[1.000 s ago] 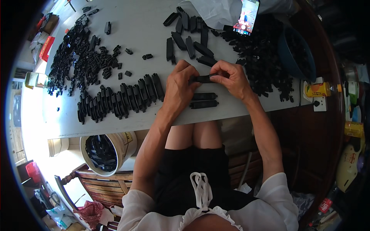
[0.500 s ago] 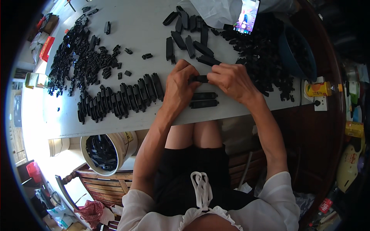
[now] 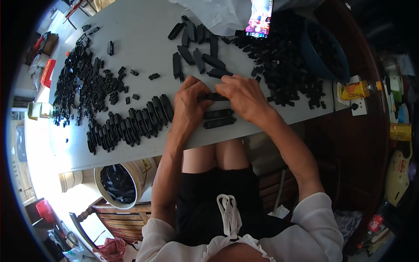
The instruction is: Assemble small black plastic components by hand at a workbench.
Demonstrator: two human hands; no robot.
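My left hand (image 3: 189, 102) is closed on the left end of a narrow black plastic piece (image 3: 217, 96), just above the tabletop. My right hand (image 3: 243, 98) pinches the same piece near its right end, and the fingers hide part of it. Two similar long black pieces (image 3: 219, 114) lie side by side just below, toward the table's near edge. Left of my left hand, a slanting row of assembled-looking black pieces (image 3: 135, 124) stands packed together. Beyond my hands, several loose long black pieces (image 3: 197, 60) are scattered.
Small black parts (image 3: 80, 78) are heaped at the far left. On the right lie more black parts (image 3: 279, 65), a blue basin (image 3: 345, 65), a lit phone (image 3: 260, 19) and a white plastic bag (image 3: 222, 15). Below the table's near edge stands a bucket (image 3: 146, 179) of black parts.
The view has shifted, so the table appears lower and farther left. My right fingers have come slightly closer to my left hand along the black piece, which both hands still hold.
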